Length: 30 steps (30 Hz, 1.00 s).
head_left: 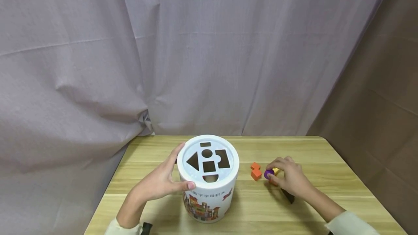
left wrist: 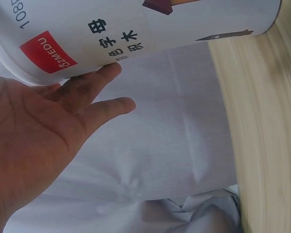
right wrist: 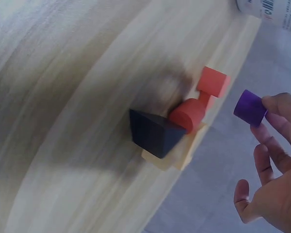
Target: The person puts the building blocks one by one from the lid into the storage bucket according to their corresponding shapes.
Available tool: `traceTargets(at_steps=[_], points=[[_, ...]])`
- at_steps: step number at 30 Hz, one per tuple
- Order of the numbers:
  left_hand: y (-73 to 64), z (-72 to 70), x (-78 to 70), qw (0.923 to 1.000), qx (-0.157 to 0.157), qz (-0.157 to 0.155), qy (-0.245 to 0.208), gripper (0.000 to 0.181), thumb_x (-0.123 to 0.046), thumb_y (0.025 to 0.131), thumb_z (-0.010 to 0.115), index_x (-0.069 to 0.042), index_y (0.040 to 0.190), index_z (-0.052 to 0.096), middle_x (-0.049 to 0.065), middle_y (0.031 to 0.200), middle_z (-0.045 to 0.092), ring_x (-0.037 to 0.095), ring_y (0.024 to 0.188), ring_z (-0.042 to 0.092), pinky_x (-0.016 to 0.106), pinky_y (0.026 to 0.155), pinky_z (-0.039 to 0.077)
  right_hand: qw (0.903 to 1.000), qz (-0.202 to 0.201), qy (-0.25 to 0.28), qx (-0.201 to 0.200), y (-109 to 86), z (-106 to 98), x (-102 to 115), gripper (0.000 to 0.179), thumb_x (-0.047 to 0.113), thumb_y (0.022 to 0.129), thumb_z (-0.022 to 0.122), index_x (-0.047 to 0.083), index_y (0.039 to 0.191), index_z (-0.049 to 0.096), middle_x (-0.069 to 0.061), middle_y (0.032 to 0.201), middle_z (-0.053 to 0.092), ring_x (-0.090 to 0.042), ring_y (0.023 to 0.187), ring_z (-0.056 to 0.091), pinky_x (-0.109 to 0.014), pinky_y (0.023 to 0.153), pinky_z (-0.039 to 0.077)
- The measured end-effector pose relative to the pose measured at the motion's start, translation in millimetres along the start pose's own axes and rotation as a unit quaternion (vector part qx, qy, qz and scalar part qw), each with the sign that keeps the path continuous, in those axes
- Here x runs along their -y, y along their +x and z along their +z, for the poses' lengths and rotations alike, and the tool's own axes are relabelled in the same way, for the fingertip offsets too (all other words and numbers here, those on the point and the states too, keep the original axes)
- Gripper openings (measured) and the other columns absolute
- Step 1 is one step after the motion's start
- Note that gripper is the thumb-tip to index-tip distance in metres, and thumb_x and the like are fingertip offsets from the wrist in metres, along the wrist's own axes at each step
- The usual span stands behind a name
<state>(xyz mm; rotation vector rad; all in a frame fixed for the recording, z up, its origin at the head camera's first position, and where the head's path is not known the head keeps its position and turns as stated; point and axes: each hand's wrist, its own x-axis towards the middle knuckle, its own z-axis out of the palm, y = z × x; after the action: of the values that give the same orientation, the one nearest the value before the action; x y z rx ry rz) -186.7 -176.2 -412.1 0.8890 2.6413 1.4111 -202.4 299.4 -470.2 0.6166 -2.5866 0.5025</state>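
Orange blocks (head_left: 256,174) remain outside as your right grip (head_left: 291,177) pinches the purple cylinder (right wrist: 248,108), left grip (head_left: 157,183) spread against the shape-sorter bucket (head_left: 207,203).

Head view: black block (head_left: 287,196) and yellow block (head_left: 276,170) partly hidden beneath right hand (head_left: 289,177), whose fingers cover part of purple cylinder (head_left: 269,174). Left hand (head_left: 158,182): some fingers out of sight. Left wrist view: bucket (left wrist: 82,36) cropped above hand. Right wrist view: bucket's fine print above hand illegible.
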Motion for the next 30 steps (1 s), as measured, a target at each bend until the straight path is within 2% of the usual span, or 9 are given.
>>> traceTargets(at_steps=[5, 10, 17, 25, 30], points=[[0.4, -0.2, -1.2, 1.0000, 0.001, -0.003, 0.000, 0.133, -0.049, 0.084, 0.096, -0.023, 0.179, 0.008, 0.021, 0.182, 0.027, 0.046, 0.165, 0.035, 0.075, 0.130, 0.031, 0.9991, -0.018, 0.025, -0.028, 4.5, -11, 4, 0.029, 0.013, 0.079, 0.100, 0.024, 0.100, 0.083, 0.011, 0.103, 0.078, -0.008, 0.092, 0.053, -0.030, 0.076, 0.034], [0.3, 0.4, -0.1, 1.0000, 0.000, 0.000, -0.001, 0.132, -0.048, 0.085, 0.096, -0.020, 0.179, 0.007, 0.023, 0.182, 0.027, 0.048, 0.164, 0.035, 0.077, 0.129, 0.031, 0.9972, -0.042, 0.045, -0.042, 9.9, -20, 9, 0.032, 0.009, 0.078, 0.099, 0.024, 0.102, 0.083, 0.012, 0.103, 0.078, -0.007, 0.095, 0.055, -0.029, 0.077, 0.046], [-0.3, 0.5, 0.6, 1.0000, -0.001, 0.007, 0.000, 0.131, -0.045, 0.086, 0.096, -0.020, 0.179, 0.008, 0.022, 0.182, 0.027, 0.049, 0.164, 0.034, 0.078, 0.128, 0.031, 0.9945, -0.068, 0.063, -0.049, 17.0, -32, 17, 0.033, 0.006, 0.079, 0.098, 0.022, 0.103, 0.084, 0.010, 0.105, 0.078, -0.009, 0.098, 0.062, -0.027, 0.082, 0.046], [0.4, -0.3, -0.2, 0.9999, 0.000, 0.012, 0.000, 0.131, -0.045, 0.086, 0.097, -0.019, 0.179, 0.008, 0.023, 0.182, 0.027, 0.050, 0.164, 0.034, 0.078, 0.128, 0.031, 0.9932, -0.069, 0.076, -0.054, 27.5, -51, 34, 0.039, 0.002, 0.080, 0.097, 0.025, 0.109, 0.086, 0.009, 0.113, 0.079, -0.008, 0.106, 0.060, -0.025, 0.088, 0.053], [0.8, 0.6, 1.2, 0.9999, 0.000, 0.013, 0.002, 0.131, -0.045, 0.086, 0.096, -0.021, 0.179, 0.008, 0.023, 0.181, 0.028, 0.050, 0.163, 0.035, 0.079, 0.127, 0.032, 0.9911, -0.077, 0.096, -0.049, 33.2, -59, 47, 0.042, -0.001, 0.079, 0.096, 0.024, 0.112, 0.086, 0.009, 0.115, 0.079, -0.008, 0.111, 0.062, -0.021, 0.094, 0.052]])
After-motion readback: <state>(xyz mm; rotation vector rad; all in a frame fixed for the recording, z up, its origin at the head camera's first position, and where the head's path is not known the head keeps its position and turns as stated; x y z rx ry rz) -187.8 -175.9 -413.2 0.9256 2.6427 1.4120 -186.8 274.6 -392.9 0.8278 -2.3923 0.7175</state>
